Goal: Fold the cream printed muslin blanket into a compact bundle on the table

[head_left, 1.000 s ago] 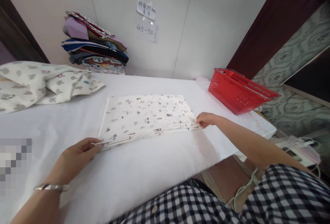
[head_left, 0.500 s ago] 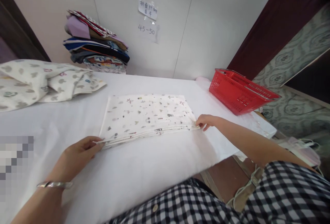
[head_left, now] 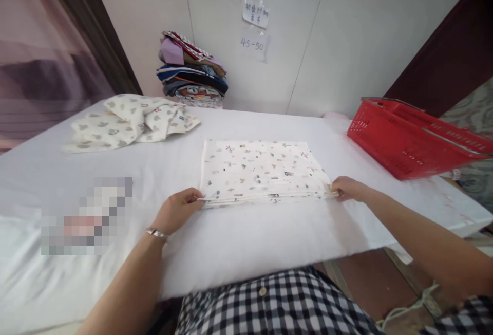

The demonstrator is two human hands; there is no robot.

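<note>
A folded white cloth [head_left: 258, 168] with small grey, green and red prints lies flat on the white-covered table [head_left: 265, 242]. Several layers show along its near edge. At the near left corner my left hand [head_left: 179, 209], with a silver bracelet on its wrist, pinches the layers between thumb and fingers. My right hand [head_left: 346, 189] grips the near right corner, its fingertips partly hidden by the cloth and the hand itself.
A crumpled printed cloth [head_left: 133, 122] rests at the back left. Behind it stands a stack of folded fabrics [head_left: 192, 75] against the wall. A red plastic basket [head_left: 412, 142] sits at the right. Something pixelated [head_left: 88, 217] lies at the left.
The view has turned to the left, so everything appears further right. Both hands still hold the near corners, and the cloth's near edge looks straighter.
</note>
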